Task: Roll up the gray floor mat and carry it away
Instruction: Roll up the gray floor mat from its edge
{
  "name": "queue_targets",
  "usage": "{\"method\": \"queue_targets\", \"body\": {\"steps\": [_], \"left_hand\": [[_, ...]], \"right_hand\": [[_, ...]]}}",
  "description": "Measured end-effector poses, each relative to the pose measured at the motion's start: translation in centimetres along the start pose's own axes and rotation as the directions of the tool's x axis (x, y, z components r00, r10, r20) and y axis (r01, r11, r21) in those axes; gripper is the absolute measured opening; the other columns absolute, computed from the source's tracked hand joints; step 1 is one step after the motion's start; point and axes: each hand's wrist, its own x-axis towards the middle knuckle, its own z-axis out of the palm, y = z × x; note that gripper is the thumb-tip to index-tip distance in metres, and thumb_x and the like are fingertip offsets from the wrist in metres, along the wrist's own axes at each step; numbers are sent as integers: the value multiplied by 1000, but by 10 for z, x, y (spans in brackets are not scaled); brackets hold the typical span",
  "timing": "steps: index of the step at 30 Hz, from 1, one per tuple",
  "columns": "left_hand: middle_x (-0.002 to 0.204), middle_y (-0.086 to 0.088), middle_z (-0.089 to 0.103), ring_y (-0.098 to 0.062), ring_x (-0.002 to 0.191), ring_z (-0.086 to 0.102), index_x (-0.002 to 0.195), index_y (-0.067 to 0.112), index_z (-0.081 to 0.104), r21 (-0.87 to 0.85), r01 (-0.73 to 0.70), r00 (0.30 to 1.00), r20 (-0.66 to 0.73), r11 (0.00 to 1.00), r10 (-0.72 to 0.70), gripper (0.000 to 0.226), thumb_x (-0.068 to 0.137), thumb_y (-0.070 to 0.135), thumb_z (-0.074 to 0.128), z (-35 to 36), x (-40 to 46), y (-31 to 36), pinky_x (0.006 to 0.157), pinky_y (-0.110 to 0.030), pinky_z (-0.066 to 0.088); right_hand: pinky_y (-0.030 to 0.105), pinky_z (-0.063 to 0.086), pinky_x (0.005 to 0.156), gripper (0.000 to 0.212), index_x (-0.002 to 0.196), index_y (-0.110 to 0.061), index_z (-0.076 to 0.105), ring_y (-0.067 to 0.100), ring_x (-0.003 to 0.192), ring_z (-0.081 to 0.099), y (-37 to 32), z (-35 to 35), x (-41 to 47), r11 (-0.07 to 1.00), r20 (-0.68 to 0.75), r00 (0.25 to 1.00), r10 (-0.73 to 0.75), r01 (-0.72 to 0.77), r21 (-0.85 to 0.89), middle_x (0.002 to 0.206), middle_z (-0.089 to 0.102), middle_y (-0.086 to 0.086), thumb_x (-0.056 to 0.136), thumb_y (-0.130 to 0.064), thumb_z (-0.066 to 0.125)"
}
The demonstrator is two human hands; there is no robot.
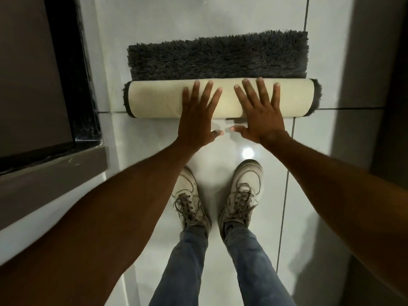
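The gray shaggy floor mat (217,56) lies on the white tiled floor, partly rolled. Its near part forms a roll (154,99) with the cream backing outward and gray pile showing at both ends. The far part still lies flat, pile up. My left hand (198,115) rests flat on the roll left of its middle, fingers spread. My right hand (259,111) lies flat on the roll right of its middle, fingers spread too. Both thumbs hang over the floor just in front of the roll. Neither hand grips anything.
My two feet in pale sneakers (240,193) stand close behind the roll. A dark-framed ledge or step (72,85) borders the floor on the left. A gray wall or door edge (364,62) rises on the right. White tiles (143,151) extend toward me.
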Motion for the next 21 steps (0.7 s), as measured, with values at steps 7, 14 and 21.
{"method": "queue_targets", "body": {"steps": [7, 14, 21], "left_hand": [[157, -15, 43, -39, 144, 38, 155, 16, 35, 30, 43, 999, -28, 999, -42, 81, 87, 42, 72, -14, 35, -9, 121, -61, 23], [143, -11, 53, -32, 127, 53, 147, 19, 41, -72, 12, 988, 157, 997, -1, 91, 72, 53, 82, -22, -6, 9, 108, -49, 41], [146, -13, 47, -39, 131, 48, 147, 20, 30, -97, 67, 906, 423, 993, -19, 138, 35, 78, 86, -24, 15, 0, 108, -61, 38]], "right_hand": [[78, 8, 117, 91, 156, -22, 31, 44, 150, 29, 1, -15, 35, 996, -59, 995, 86, -86, 16, 159, 42, 12, 81, -48, 76], [74, 16, 118, 83, 147, -27, 42, 41, 139, 45, -5, -21, -2, 995, 237, 970, 51, -69, 67, 147, 55, 7, 77, -53, 78], [76, 10, 117, 77, 150, -24, 42, 37, 145, 37, -5, -49, 30, 992, 427, 903, 39, -85, 88, 151, 49, 9, 83, -42, 75]]}}
